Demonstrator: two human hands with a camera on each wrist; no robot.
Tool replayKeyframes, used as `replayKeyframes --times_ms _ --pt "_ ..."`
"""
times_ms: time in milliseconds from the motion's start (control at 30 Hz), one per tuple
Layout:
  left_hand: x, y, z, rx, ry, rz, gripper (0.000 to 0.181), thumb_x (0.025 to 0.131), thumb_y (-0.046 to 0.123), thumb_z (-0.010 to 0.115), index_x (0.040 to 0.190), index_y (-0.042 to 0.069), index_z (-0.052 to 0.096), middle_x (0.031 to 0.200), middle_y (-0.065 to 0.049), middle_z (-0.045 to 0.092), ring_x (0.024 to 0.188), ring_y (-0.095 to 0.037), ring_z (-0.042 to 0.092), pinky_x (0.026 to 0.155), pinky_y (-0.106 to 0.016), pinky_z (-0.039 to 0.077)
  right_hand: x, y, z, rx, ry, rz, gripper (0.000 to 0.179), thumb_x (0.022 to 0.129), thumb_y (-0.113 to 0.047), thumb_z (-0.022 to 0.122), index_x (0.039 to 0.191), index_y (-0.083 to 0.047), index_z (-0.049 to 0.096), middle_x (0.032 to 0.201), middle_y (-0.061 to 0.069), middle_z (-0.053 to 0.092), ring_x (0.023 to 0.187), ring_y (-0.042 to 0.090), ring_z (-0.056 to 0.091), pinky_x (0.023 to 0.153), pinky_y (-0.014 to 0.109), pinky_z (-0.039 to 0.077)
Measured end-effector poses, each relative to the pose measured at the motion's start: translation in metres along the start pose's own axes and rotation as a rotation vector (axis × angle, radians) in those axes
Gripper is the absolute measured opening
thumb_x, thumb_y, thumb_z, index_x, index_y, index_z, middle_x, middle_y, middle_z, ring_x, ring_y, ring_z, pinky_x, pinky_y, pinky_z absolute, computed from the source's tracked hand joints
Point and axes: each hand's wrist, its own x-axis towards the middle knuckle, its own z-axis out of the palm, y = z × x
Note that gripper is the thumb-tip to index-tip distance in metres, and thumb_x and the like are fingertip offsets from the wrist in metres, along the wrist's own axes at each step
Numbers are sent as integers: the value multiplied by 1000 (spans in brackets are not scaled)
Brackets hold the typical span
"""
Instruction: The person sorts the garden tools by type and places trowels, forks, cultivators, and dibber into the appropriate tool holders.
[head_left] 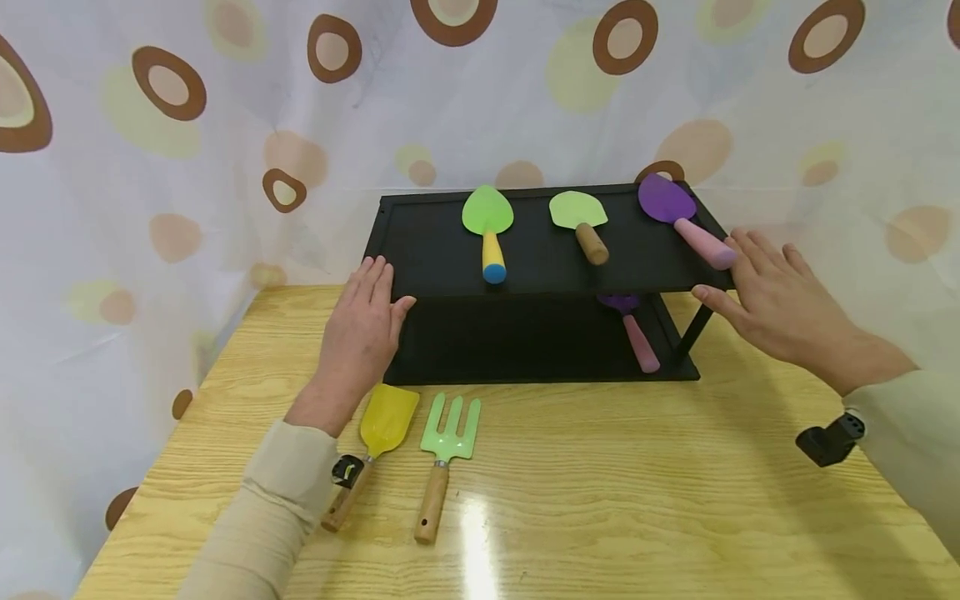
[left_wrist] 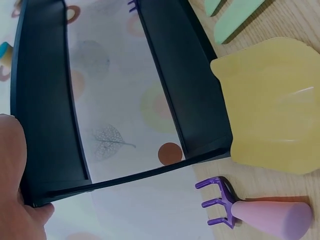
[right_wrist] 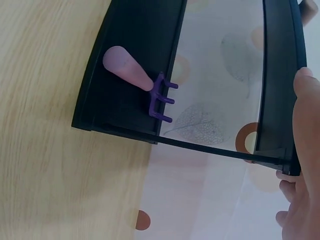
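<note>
A black two-tier rack (head_left: 427, 250) is stood on the bench (head_left: 637, 500), close to the patterned curtain (head_left: 480, 108). Its tiers are edged with low raised rims, and its rear is left uncovered, so that the curtain is seen between the tiers from both wrists. At the right, the top is joined to the lower tier by a dark, slanting strut.

The two ends of the top are touched by the left hand (head_left: 360, 329) and the right hand (head_left: 783, 296); the fingers are laid out straight, the thumbs are spread toward the front edge, and nothing is seen to be clutched. The step in hand may be judged as steadying or squaring the rack; for the next move, even pressure from both sides would be called for, lest the loose tools be slid.

On the top are laid a green trowel (head_left: 488, 223), a pale green scoop (head_left: 577, 210) and a purple trowel (head_left: 665, 198), whose pink handle is pointed toward the right hand. On the lower tier, at the right, a purple rake (right_wrist: 137, 77) is placed with its tines past the rear rim.

In front, a yellow shovel (head_left: 388, 421), partly hidden by the left arm, is laid beside a green fork (head_left: 442, 454). Beyond the rack's left end, a second purple rake (left_wrist: 250, 212) is shown.
</note>
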Motion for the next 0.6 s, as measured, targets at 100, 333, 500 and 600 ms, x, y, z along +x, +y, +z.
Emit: replayKeyframes --times_ms 100,333,500,600 --pt "1 0 -3 -14 -23 -4 63 106 39 42 149 -6 36 157 -21 37 150 -33 29 125 -42 22 0 0 2 8 17 -2 80 106 -50 34 155 9 11 161 34 12 152 46 5 121 67 -2" --pt "1 -2 -7 -78 -87 -30 65 107 40 40 152 -6 31 160 -21 30 152 -33 23 125 -45 22 2 0 7 19 48 -4 80 106 -49 36 153 12 16 159 35 15 151 47 9 120 68 2" --pt "2 -3 -11 -115 -119 -37 66 106 41 40 153 -5 29 162 -20 27 153 -33 20 126 -46 20 2 -1 7 35 55 9 81 105 -50 36 153 12 14 160 35 14 151 47 9 121 66 1" --pt "3 -3 -13 -151 -131 -54 66 106 39 43 153 -5 28 163 -20 25 153 -34 20 125 -47 21 1 -2 7 38 52 12 82 105 -50 36 154 12 13 160 35 14 151 47 10 121 66 1"
